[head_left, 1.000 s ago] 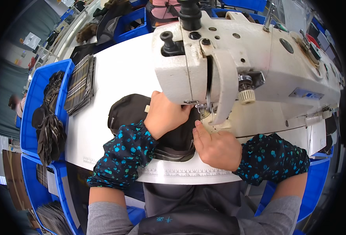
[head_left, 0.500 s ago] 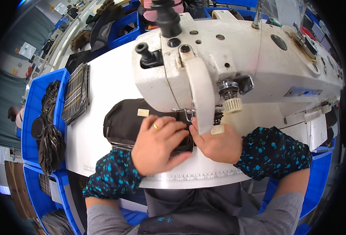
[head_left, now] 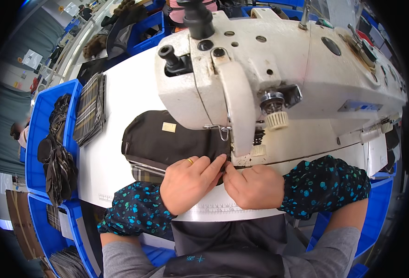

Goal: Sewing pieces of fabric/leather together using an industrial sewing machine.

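A dark fabric piece lies on the white table, its right end beside the head of a white sewing machine. A pale yellow tag sits on it, and plaid cloth shows below its near edge. My left hand, with a ring on one finger, is closed on the near right edge. My right hand pinches the same edge just beside it, so both sets of fingertips nearly touch. They are in front of the needle area, which the machine's head partly hides.
Folded plaid cloth is stacked at the table's left edge. Beside it stands a blue bin with dark and plaid pieces. A printed ruler strip runs along the near edge. Another blue bin is at right.
Both hands have moved nearer to me and closed together on the fabric's edge. My left hand has come off the top of the piece, baring more of it and the plaid cloth.
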Demonstrator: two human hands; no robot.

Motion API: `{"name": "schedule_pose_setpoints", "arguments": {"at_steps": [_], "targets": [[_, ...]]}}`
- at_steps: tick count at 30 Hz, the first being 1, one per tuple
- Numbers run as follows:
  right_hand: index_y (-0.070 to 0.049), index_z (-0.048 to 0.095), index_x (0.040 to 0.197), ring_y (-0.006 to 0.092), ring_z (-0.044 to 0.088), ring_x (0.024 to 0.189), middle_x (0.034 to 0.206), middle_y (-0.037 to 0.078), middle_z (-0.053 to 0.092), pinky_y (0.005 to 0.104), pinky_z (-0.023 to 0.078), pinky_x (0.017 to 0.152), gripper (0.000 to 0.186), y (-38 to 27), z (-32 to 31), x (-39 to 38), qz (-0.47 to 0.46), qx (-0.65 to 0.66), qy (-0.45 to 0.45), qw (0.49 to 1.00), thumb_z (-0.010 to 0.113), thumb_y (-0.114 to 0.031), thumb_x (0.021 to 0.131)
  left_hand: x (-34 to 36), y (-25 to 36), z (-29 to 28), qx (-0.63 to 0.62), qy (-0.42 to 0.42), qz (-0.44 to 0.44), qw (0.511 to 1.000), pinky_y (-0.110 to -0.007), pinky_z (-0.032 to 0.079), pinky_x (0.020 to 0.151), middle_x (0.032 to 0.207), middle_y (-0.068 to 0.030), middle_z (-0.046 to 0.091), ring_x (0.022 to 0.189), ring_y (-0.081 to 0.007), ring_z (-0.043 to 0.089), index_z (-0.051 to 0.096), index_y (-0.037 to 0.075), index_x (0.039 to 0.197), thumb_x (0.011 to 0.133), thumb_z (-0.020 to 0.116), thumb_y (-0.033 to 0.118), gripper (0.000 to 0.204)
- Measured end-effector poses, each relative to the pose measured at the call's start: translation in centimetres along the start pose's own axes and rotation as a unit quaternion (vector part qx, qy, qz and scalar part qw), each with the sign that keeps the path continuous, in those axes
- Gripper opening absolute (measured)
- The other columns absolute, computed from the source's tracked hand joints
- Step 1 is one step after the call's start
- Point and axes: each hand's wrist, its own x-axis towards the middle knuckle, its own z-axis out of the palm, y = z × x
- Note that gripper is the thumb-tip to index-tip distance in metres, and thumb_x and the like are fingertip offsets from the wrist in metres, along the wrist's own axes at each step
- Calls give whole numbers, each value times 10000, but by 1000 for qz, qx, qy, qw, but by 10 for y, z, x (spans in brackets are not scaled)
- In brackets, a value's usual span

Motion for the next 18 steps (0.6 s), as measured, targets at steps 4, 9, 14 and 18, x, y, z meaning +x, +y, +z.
{"name": "schedule_pose_setpoints", "arguments": {"at_steps": [4,9,14,18], "targets": [[69,720,890,139,603,512,945,303,716,263,432,432,272,-6,-2,0,7,19,-27,999,632,-156,765,-5,1,5,56,-31,31,997,-321,489,571,814,-6,551,663,-180,571,693,93,1225,714,732,119,513],[84,720,877,150,602,490,942,335,712,270,430,414,291,-16,-6,-1,15,19,-43,999,630,-158,743,-1,11,4,80,-38,8,996,-298,516,613,948,-13,615,737,-171,602,698,91,1220,687,703,135,534],[76,715,835,152,579,458,931,357,702,277,401,388,259,-16,-6,1,5,16,-45,999,630,-149,737,0,10,4,75,-30,38,996,-272,541,673,1234,-32,665,827,-158,640,703,77,1193,719,679,149,481],[22,739,902,111,534,480,967,253,737,268,372,418,273,-16,-8,-1,14,9,-79,997,649,-160,720,2,14,9,75,-23,34,996,-275,539,672,1213,-30,667,830,-154,642,705,72,1181,727,681,155,461]]}}
